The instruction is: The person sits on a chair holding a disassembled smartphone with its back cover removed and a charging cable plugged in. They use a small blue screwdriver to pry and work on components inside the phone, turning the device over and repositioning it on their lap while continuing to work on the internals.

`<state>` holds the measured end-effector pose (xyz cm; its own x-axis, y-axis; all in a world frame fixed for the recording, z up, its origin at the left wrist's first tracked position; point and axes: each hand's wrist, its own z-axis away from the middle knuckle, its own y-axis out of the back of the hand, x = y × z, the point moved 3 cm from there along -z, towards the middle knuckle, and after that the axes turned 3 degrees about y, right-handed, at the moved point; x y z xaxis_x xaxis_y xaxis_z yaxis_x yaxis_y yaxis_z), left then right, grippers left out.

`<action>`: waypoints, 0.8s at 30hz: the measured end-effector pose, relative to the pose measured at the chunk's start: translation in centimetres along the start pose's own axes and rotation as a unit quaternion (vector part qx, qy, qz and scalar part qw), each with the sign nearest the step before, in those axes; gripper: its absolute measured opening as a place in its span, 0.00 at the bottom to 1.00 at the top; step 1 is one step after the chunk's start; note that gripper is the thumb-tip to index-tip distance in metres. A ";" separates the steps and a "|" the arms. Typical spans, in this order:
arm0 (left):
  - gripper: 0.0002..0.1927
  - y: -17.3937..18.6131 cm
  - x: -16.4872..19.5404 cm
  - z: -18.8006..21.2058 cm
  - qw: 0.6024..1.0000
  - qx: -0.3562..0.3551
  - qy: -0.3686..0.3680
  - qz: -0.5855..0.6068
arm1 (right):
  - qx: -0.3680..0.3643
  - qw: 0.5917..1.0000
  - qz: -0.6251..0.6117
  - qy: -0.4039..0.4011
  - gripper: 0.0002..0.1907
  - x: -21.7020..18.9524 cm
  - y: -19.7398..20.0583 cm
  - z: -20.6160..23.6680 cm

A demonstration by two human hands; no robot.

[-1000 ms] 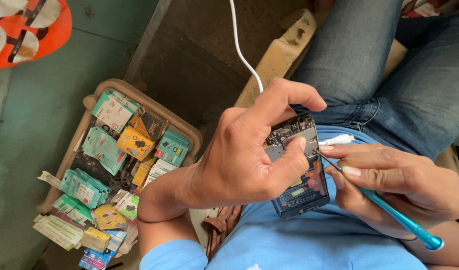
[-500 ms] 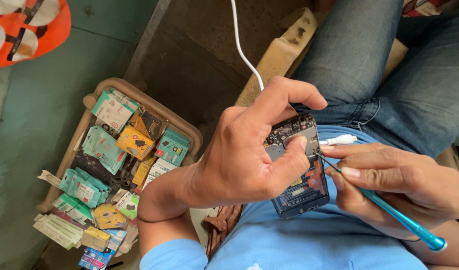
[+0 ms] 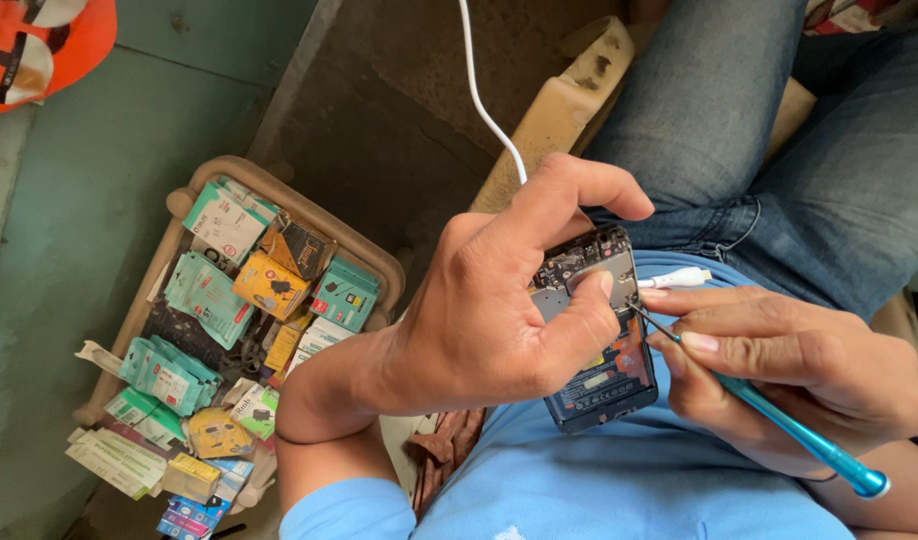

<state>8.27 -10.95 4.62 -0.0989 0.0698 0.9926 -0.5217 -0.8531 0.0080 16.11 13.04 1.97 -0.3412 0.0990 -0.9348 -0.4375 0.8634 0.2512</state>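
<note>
While the left hand [image 3: 489, 320] grips the opened phone [image 3: 604, 350], the screwdriver [image 3: 779, 425] touches its edge.

Lower left: tan plastic basket [image 3: 279, 196] on the floor, crammed with small packets [image 3: 207, 296], mostly green and white, some yellow or orange, a few spilling over its lower edge. Green floor [image 3: 69, 240] on the left, darker grimy strip [image 3: 399, 110] up the middle. Orange object [image 3: 74, 40] cut off at top left corner. White cable [image 3: 484, 105] dropping from top centre. Worn cream seat edge [image 3: 569, 100] upper middle, blue jeans [image 3: 779, 130] across upper right, light blue shirt [image 3: 629, 480] along the bottom.
</note>
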 end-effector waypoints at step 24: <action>0.17 -0.5 0.2 0.6 0.998 0.020 -0.053 -0.022 | 0.111 0.994 0.006 0.002 0.16 -1.0 -1.1 -1.3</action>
<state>9.01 -10.77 4.84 0.0137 0.0545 0.9984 -0.4885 -0.8709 0.0542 15.79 11.33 2.93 -0.3493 0.1091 -0.9306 -0.2382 0.9502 0.2008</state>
